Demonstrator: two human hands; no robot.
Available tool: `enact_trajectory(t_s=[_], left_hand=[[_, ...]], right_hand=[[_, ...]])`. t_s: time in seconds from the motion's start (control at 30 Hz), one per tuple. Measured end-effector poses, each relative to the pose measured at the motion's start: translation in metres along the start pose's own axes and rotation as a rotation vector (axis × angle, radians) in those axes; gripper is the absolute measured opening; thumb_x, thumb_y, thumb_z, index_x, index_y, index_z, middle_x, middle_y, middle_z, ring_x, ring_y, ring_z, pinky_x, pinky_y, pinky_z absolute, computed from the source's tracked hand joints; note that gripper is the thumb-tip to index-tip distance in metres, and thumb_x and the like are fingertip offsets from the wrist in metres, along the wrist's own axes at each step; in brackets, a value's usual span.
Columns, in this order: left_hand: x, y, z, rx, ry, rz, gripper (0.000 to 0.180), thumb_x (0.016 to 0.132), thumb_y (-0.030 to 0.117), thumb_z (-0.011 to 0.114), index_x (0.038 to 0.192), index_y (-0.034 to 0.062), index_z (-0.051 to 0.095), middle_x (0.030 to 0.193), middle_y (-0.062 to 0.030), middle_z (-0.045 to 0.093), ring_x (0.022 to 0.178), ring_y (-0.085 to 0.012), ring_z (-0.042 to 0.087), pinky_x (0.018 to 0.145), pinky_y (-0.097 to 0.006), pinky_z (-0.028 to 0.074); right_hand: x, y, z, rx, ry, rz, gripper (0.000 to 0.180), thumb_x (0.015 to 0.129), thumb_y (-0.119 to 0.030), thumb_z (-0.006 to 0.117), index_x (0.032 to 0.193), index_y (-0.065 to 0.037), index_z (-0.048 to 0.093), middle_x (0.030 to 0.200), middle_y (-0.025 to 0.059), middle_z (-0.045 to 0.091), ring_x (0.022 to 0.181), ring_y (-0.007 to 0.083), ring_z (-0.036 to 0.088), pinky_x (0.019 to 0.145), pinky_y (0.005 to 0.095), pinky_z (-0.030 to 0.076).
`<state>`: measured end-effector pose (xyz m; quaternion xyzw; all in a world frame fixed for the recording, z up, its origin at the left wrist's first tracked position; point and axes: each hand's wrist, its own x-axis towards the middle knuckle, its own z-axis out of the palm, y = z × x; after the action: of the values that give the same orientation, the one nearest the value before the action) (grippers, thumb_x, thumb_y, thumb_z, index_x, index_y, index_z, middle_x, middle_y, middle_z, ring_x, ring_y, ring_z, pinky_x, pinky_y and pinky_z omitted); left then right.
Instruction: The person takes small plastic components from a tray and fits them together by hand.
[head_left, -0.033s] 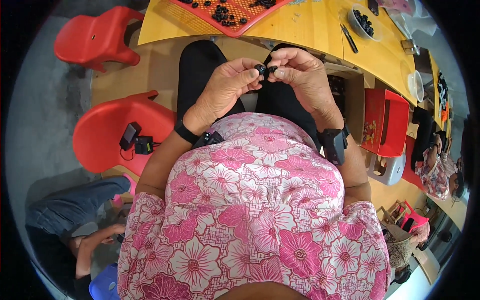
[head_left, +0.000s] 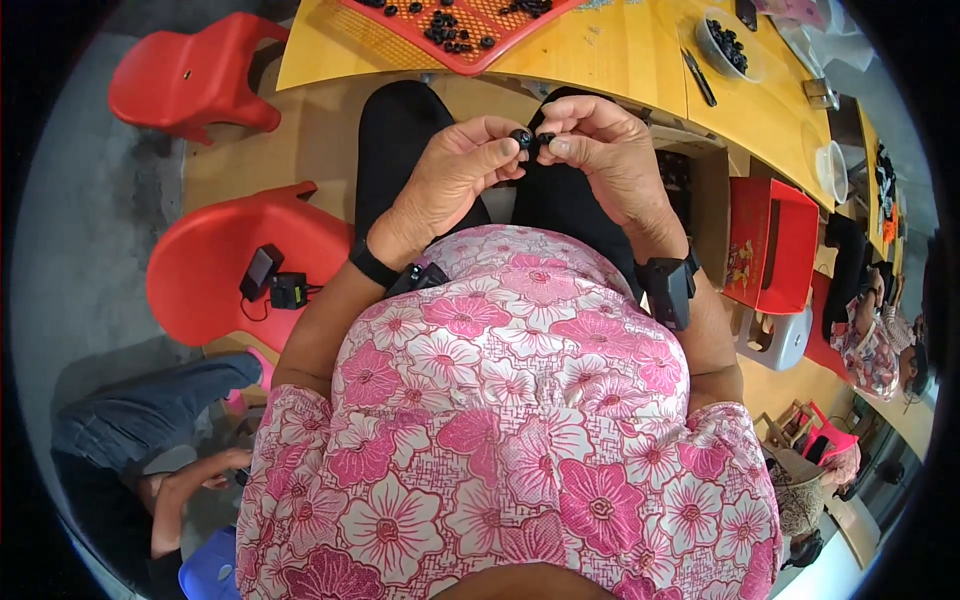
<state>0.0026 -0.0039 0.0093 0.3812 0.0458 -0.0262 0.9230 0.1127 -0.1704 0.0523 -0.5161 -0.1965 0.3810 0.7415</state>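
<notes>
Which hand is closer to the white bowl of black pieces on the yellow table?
Right. The right hand is below-left of the white bowl; the left hand is farther left, beyond it. Both pinch small black parts.

red tray (head_left: 470, 45) of black pieces on yellow table (head_left: 610, 55) | bowl (head_left: 728, 42) | red chairs (head_left: 230, 265) | phone (head_left: 260, 272) on chair seat

Packages and screens around the seat

A small dark phone-like device (head_left: 260, 270) is lying screen-up near the front edge of the red chair (head_left: 200, 290); a red printed box (head_left: 765, 245) is standing below the table's right edge.
</notes>
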Motion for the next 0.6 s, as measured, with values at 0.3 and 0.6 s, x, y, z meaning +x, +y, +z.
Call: enact_trajectory(t_s=[0.3, 0.6], left_hand=[[-0.0003, 0.0018, -0.0008, 0.078, 0.023, 0.019, 0.017, 0.087, 0.013, 0.063, 0.102, 0.0052, 0.061, 0.088, -0.0009, 0.063, 0.08, -0.0104, 0.059, 0.082, -0.03, 0.05], [-0.0007, 0.002, -0.0025, 0.073, 0.02, 0.021, 0.017, 0.087, 0.014, 0.064, 0.101, 0.0049, 0.061, 0.088, -0.001, 0.063, 0.079, -0.0102, 0.059, 0.081, -0.03, 0.05]], right_hand=[[0.0036, -0.0029, 0.0046, -0.169, 0.005, -0.068, 0.027, 0.076, 0.007, 0.067, 0.102, -0.001, 0.064, 0.087, 0.0044, 0.066, 0.078, 0.0103, 0.063, 0.074, 0.0233, 0.053], [0.0039, -0.0047, 0.0053, -0.281, 0.004, -0.102, 0.026, 0.076, 0.007, 0.067, 0.101, -0.002, 0.066, 0.087, 0.0031, 0.066, 0.081, 0.0095, 0.062, 0.075, 0.0228, 0.053]])
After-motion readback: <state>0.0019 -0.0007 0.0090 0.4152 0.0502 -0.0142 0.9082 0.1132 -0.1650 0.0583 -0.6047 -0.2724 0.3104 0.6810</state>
